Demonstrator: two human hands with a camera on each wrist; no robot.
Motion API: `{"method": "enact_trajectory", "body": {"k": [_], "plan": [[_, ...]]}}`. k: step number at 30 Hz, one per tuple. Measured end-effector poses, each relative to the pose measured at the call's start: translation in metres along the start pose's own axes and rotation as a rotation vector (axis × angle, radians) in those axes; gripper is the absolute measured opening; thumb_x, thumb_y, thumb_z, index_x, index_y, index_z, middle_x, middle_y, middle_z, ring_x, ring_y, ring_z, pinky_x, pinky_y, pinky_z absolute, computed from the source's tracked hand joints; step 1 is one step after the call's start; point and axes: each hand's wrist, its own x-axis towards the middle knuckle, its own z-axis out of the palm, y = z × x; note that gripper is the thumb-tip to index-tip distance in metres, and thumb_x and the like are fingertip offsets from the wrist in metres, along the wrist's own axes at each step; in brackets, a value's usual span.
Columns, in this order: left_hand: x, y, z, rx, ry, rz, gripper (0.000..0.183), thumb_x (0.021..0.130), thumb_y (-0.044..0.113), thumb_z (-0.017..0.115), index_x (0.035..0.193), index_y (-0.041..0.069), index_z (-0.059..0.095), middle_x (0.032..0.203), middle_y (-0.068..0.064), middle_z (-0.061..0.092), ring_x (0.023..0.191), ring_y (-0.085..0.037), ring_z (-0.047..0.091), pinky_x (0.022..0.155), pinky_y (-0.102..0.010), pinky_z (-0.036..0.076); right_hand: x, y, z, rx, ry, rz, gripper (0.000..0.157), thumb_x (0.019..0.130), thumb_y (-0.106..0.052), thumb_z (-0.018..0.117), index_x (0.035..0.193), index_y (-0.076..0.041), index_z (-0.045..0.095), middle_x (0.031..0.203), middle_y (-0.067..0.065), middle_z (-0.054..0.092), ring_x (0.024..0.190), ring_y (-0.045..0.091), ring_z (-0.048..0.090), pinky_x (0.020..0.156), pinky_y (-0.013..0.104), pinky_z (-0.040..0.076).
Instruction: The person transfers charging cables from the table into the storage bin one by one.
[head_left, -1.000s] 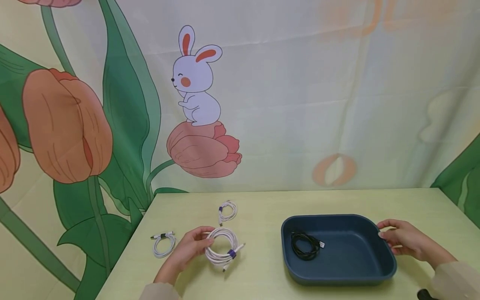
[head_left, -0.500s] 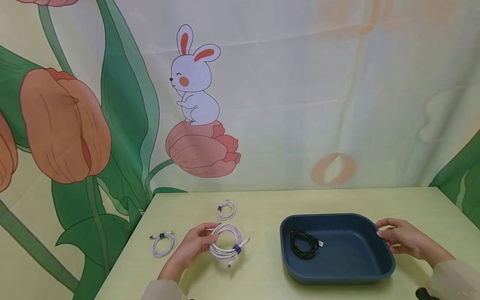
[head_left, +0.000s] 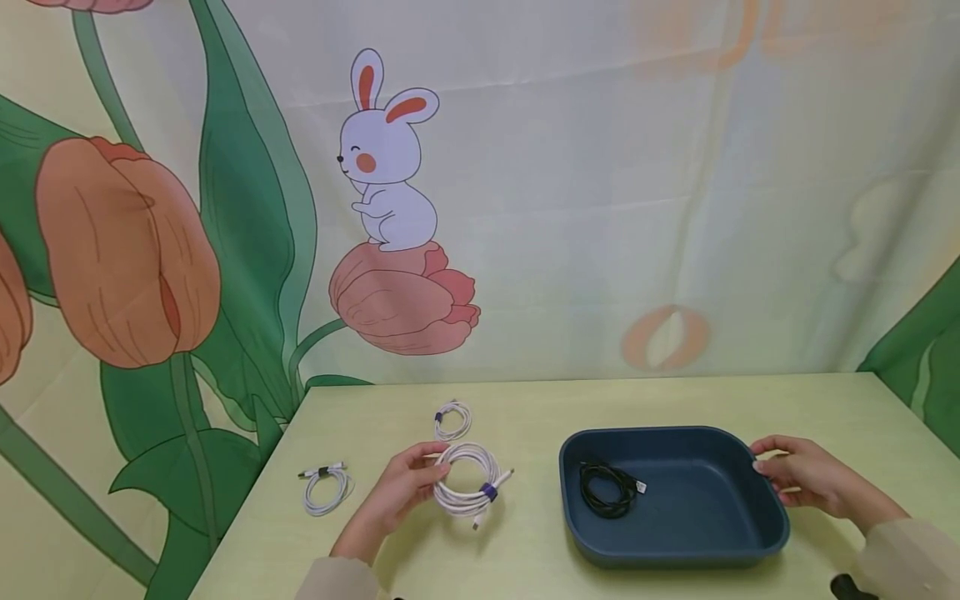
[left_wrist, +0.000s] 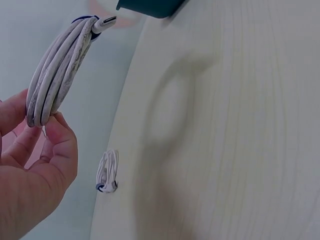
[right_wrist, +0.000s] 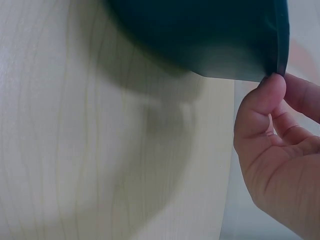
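Between thumb and fingers, my left hand (head_left: 408,483) pinches a coiled white cable (head_left: 459,502) bound with a purple strap. In the left wrist view this cable (left_wrist: 60,70) hangs above the table, its shadow cast below, and a USB-C plug end sticks out. My right hand (head_left: 804,477) grips the right rim of a dark blue bin (head_left: 697,492); the right wrist view has the thumb pressing the rim of the bin (right_wrist: 225,40) from one side and fingers on the other. A coiled black cable (head_left: 606,492) lies in the left part of the bin.
A smaller white cable coil (head_left: 453,421) with a purple strap lies behind the held one. Another white coil (head_left: 328,490) with a black strap lies at the table's left. A printed curtain (head_left: 570,208) hangs behind the table (head_left: 525,542). A black object (head_left: 851,587) shows at the bottom right.
My left hand has moved right and slightly away from me with the white cable, toward the bin. The right hand keeps its grip on the rim, and the bin stays put.
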Motion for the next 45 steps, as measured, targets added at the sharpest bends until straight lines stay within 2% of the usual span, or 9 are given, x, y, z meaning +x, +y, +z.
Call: {"method": "enact_trajectory", "body": {"k": [15, 28, 45], "plan": [[-0.001, 0.003, 0.015, -0.049, 0.004, 0.004, 0.04, 0.08, 0.003, 0.058, 0.117, -0.005, 0.046, 0.083, -0.001, 0.052, 0.067, -0.009, 0.05, 0.059, -0.02, 0.044, -0.001, -0.001, 0.0, 0.007, 0.003, 0.001, 0.034, 0.087, -0.014, 0.051, 0.114, 0.002, 0.041, 0.074, 0.0, 0.053, 0.063, 0.012, 0.052, 0.058, 0.027, 0.048], [0.001, 0.004, 0.026, -0.073, 0.007, -0.005, 0.04, 0.082, 0.006, 0.058, 0.118, -0.004, 0.046, 0.085, -0.001, 0.053, 0.068, -0.01, 0.052, 0.061, -0.021, 0.045, -0.001, -0.001, 0.0, 0.006, 0.007, 0.002, 0.035, 0.087, -0.014, 0.051, 0.115, 0.003, 0.039, 0.074, 0.0, 0.053, 0.063, 0.012, 0.052, 0.058, 0.027, 0.047], [0.0, 0.008, 0.04, -0.092, -0.041, 0.014, 0.04, 0.082, 0.005, 0.058, 0.118, -0.007, 0.044, 0.083, -0.001, 0.053, 0.066, -0.009, 0.052, 0.062, -0.022, 0.045, -0.002, -0.002, 0.001, 0.016, -0.003, -0.008, 0.034, 0.087, -0.014, 0.052, 0.114, 0.002, 0.04, 0.074, 0.0, 0.053, 0.063, 0.012, 0.052, 0.058, 0.027, 0.047]]}}
